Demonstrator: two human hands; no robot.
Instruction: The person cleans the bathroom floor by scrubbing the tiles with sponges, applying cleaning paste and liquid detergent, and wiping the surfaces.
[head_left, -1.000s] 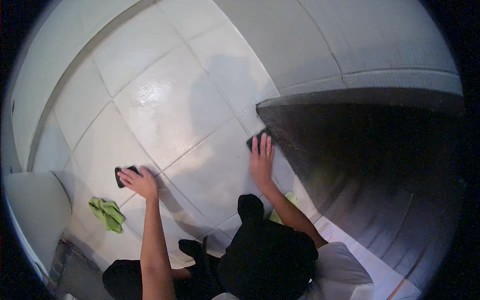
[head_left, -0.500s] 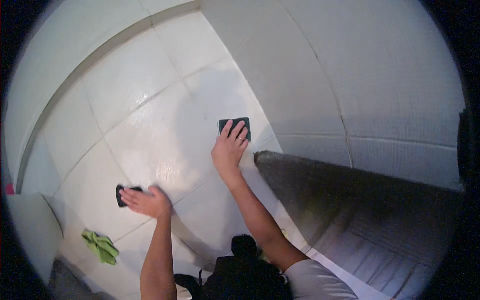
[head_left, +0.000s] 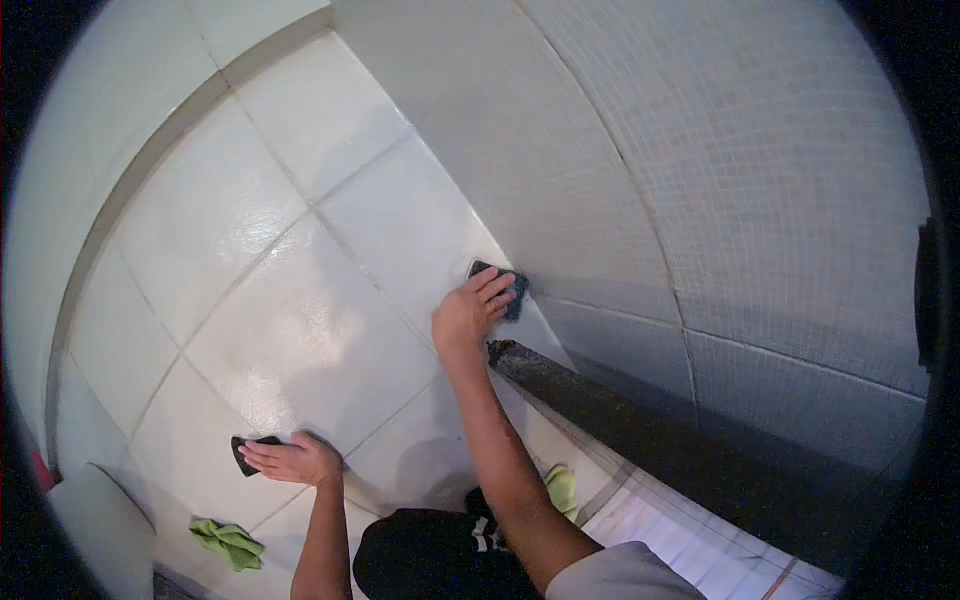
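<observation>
My right hand (head_left: 473, 306) presses a dark scouring pad (head_left: 512, 294) onto the floor, right where the white tiles meet the grey wall. Its fingers lie across the pad. My left hand (head_left: 304, 461) rests on the tiled floor (head_left: 240, 240) with its fingertips over a black pad (head_left: 243, 455). Below that hand, to the left, lies a crumpled green cloth (head_left: 227, 543). Another green cloth (head_left: 562, 490) shows partly beside my right forearm.
A dark panel edge (head_left: 620, 415) juts out to the right of my right forearm. The tiled wall (head_left: 600, 230) rises on the right. A low ledge (head_left: 165, 140) curves along the left, and a pale rounded object (head_left: 100, 530) stands at lower left.
My right hand and its pad have moved from beside the dark panel, past its corner, to the wall's foot. My left hand stays by the black pad. The view has shifted.
</observation>
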